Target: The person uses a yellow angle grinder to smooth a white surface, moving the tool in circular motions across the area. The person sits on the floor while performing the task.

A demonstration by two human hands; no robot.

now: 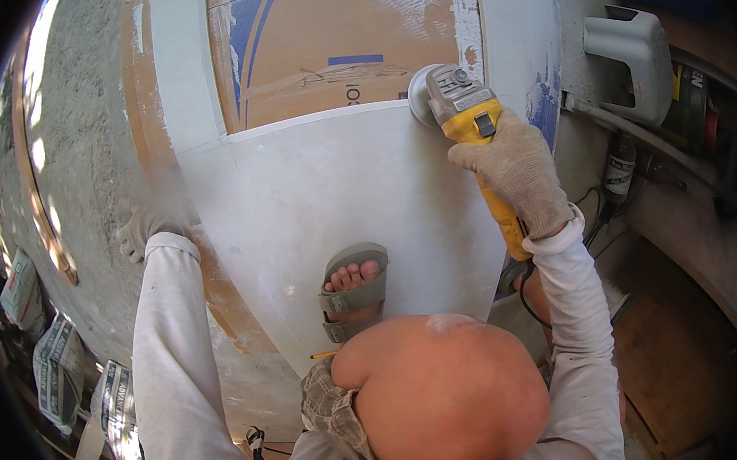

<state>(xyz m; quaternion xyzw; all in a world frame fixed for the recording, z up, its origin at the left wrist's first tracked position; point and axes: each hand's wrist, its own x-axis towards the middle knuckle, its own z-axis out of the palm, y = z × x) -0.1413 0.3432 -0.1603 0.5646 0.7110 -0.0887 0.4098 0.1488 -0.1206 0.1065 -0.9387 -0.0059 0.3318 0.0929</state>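
- Right hand in a beige knit glove point(513, 164): fingers wrapped around the body of a yellow-and-grey angle grinder point(479, 128), thumb across it near the dark switch.
- Grinder sits upper right of centre, its round pale disc point(419, 96) at the top edge of a smooth, dusty white sheet point(339, 181).
- Left hand in a matching knit glove point(153, 230): down by the sheet's left edge, hazy smudge over part of it; finger spread and any grip, cannot tell.
- Sheet's top edge: pale line, slightly curved, running left from the disc. Wide flat face between that edge and the foot gives the grinder room.
- Past that edge, brown cardboard point(314, 59) with blue print and white smears, bordered by white strips both sides.
- Strapped olive sandal point(356, 291) with a bare foot in it, on the sheet; rounded bare knee point(456, 386) close behind, plaid shorts point(325, 408) beside.
- Left: rough grey concrete point(92, 121), grainy; crumpled printed bags point(58, 371) further out.
- Right: boxy grey plastic piece with a handle-like opening point(630, 62), near a dark bottle with a pale label point(619, 165).
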